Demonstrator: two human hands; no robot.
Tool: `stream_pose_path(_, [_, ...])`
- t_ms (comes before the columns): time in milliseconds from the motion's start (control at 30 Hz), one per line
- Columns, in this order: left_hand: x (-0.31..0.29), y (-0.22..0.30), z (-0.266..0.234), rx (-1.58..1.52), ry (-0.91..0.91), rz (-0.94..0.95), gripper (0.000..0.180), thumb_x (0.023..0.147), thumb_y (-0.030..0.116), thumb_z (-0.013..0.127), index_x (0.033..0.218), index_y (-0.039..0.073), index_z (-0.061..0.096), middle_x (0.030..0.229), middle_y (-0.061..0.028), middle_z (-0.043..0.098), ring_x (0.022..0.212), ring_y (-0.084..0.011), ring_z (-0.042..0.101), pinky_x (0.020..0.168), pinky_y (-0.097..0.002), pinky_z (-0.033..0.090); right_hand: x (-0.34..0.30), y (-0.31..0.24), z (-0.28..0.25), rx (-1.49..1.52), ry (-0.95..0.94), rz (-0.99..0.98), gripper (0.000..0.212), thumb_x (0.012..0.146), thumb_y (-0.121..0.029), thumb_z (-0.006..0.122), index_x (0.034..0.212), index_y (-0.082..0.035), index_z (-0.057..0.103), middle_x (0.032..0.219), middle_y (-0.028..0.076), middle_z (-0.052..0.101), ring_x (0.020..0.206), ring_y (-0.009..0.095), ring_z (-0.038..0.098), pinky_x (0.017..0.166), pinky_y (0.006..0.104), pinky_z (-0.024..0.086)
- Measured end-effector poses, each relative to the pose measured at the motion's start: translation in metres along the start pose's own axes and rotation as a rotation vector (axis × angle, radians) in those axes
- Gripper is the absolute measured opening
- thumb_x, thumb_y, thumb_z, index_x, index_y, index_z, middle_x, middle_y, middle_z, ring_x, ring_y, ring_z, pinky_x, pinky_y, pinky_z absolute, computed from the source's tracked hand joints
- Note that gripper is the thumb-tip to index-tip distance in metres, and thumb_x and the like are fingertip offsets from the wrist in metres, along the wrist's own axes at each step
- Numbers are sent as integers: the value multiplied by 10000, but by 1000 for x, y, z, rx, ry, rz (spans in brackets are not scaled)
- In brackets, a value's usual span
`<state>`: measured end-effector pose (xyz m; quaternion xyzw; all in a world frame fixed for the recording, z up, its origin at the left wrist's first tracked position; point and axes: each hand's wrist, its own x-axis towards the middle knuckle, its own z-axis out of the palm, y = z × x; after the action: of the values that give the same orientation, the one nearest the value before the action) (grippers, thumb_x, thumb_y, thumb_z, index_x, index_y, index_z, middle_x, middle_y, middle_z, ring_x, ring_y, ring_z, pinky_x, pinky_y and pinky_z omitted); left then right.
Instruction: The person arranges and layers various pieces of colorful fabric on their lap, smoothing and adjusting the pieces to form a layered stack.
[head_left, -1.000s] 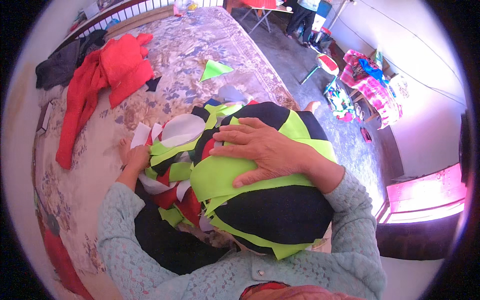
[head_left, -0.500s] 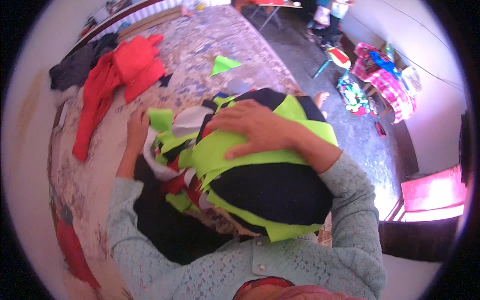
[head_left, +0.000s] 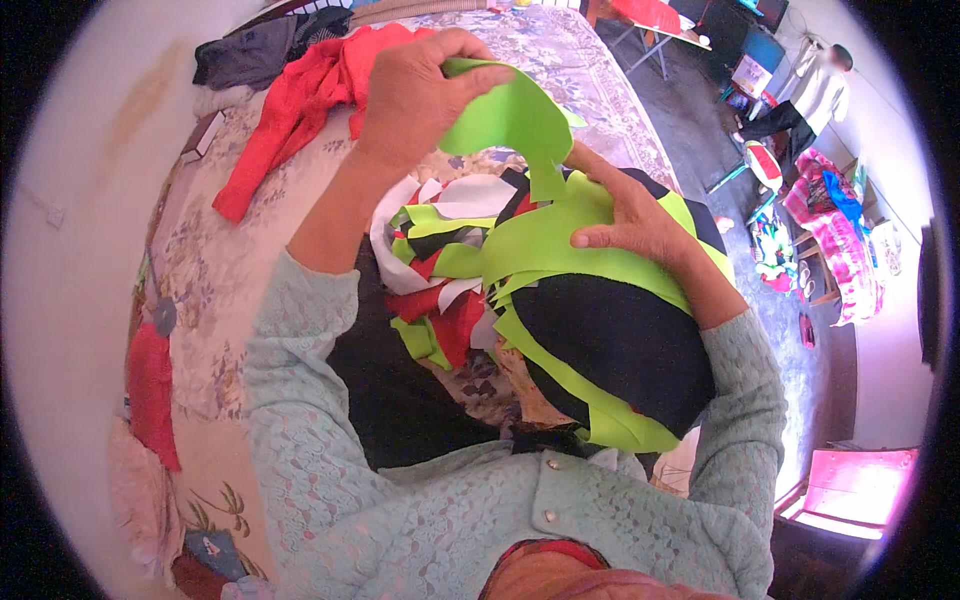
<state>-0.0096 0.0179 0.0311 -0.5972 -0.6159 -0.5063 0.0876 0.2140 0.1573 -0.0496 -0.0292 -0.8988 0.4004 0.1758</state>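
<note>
My left hand [head_left: 415, 95] is raised above the pile and grips a lime-green fabric piece [head_left: 510, 120] by its upper edge. My right hand [head_left: 625, 215] lies flat on a heap of lime-green, black, white and red fabric scraps [head_left: 450, 270] stacked on a floral bedspread [head_left: 215, 260]. A large black cloth piece [head_left: 615, 345] edged with green strips sits under my right forearm. The lifted green piece hangs down and touches the heap near my right fingers.
A red garment [head_left: 290, 120] and a dark grey one [head_left: 245, 60] lie at the far end of the bed. More red cloth [head_left: 150, 390] sits at the left edge. A person stands far off at the upper right beside colourful bundles [head_left: 835, 230].
My left hand has risen from the scraps on the bed, lifting a lime-green piece. My right hand has stayed pressed on the heap.
</note>
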Motion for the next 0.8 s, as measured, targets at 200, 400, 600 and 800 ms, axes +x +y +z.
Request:
stream_pose_path(200, [-12, 40, 3, -94, -73, -20, 178, 761, 211, 766, 844, 73, 689, 709, -11, 658, 648, -52, 605, 584, -218, 485, 1, -24, -8, -109, 172, 27, 1156, 562, -496, 843, 1453, -71, 241, 1365, 189, 463, 1312, 309, 391, 1100, 414, 282])
stream_pose_path(400, [-12, 70, 2, 62, 9, 174, 191, 750, 211, 775, 812, 59, 676, 713, -25, 661, 648, -56, 611, 573, -212, 481, 1, -69, 8, -238, 449, -48, 697, 709, -334, 793, 1291, -84, 501, 1095, 170, 622, 998, 226, 594, 885, 354, 453])
stream_pose_path(600, [-18, 92, 1, 13, 102, 224, 170, 731, 120, 779, 841, 58, 665, 731, -24, 654, 670, -72, 616, 604, -235, 495, -12, -74, -25, -537, 638, -190, 164, 824, -126, 666, 988, -115, 677, 801, 104, 678, 671, 221, 665, 628, 332, 516])
stream_pose_path(800, [-56, 69, 5, 99, -150, 551, 291, 637, 39, 746, 908, 98, 658, 926, -72, 667, 885, -242, 651, 764, -334, 526, -79, -81, -55, -860, 526, -231, 287, 683, -15, 675, 954, -109, 665, 942, 75, 678, 878, 272, 652, 785, 366, 518])
